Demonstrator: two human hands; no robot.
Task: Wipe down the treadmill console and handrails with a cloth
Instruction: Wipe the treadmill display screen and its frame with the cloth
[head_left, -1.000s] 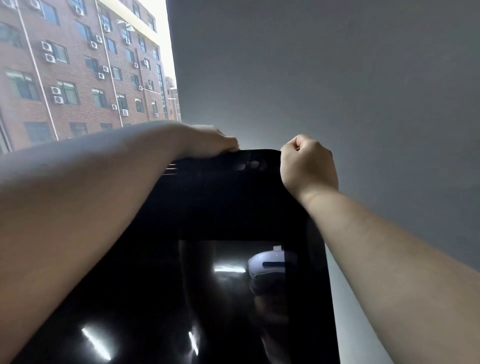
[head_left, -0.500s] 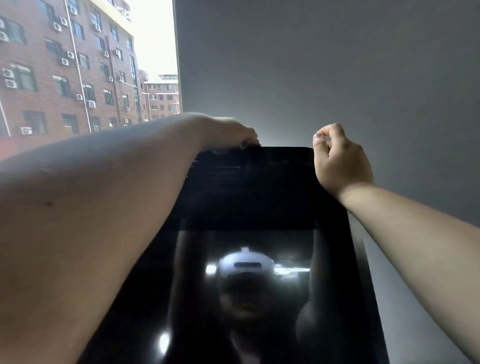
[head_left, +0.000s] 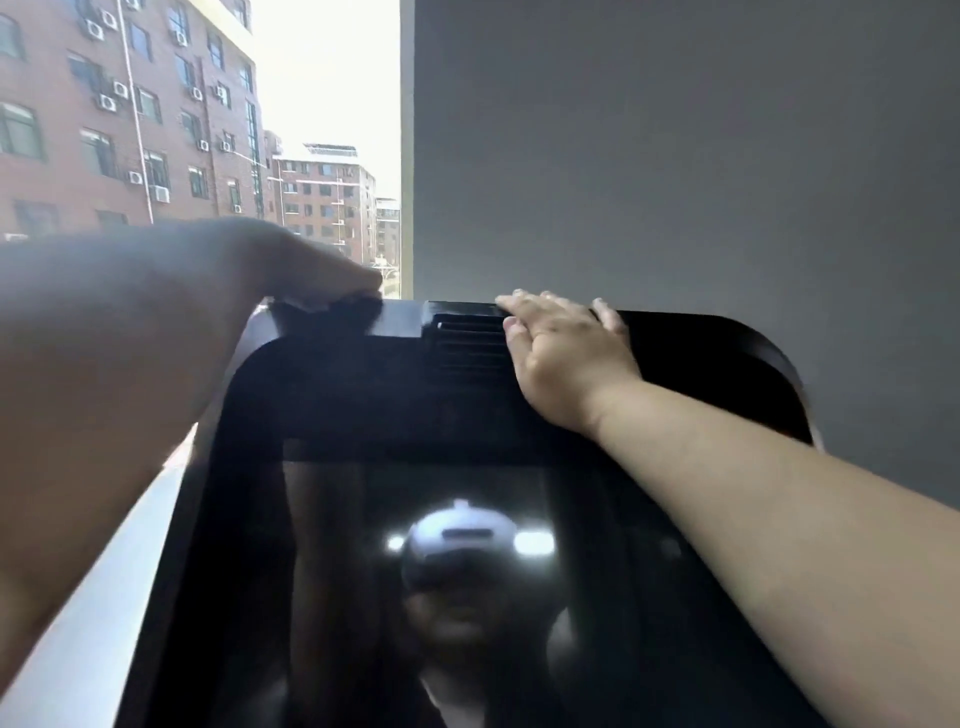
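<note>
The black treadmill console (head_left: 363, 395) fills the lower middle of the view, and its glossy screen (head_left: 597, 597) reflects a person wearing a headset. My left hand (head_left: 317, 267) is at the console's top left edge, with its fingers curled over a small dark cloth (head_left: 332, 309) bunched against that edge. My right hand (head_left: 563, 345) lies flat on the top edge beside the vent slots (head_left: 470, 340), fingers straight and holding nothing. No handrails are in view.
A grey wall (head_left: 675, 156) rises behind and to the right of the console. At the left, a window (head_left: 208, 130) looks out on brick buildings. A pale ledge (head_left: 98, 597) runs along the console's left side.
My right hand has gone from a curled fist at the console's top to lying flat on the top edge. My left hand stays at the top left edge. The view has shifted.
</note>
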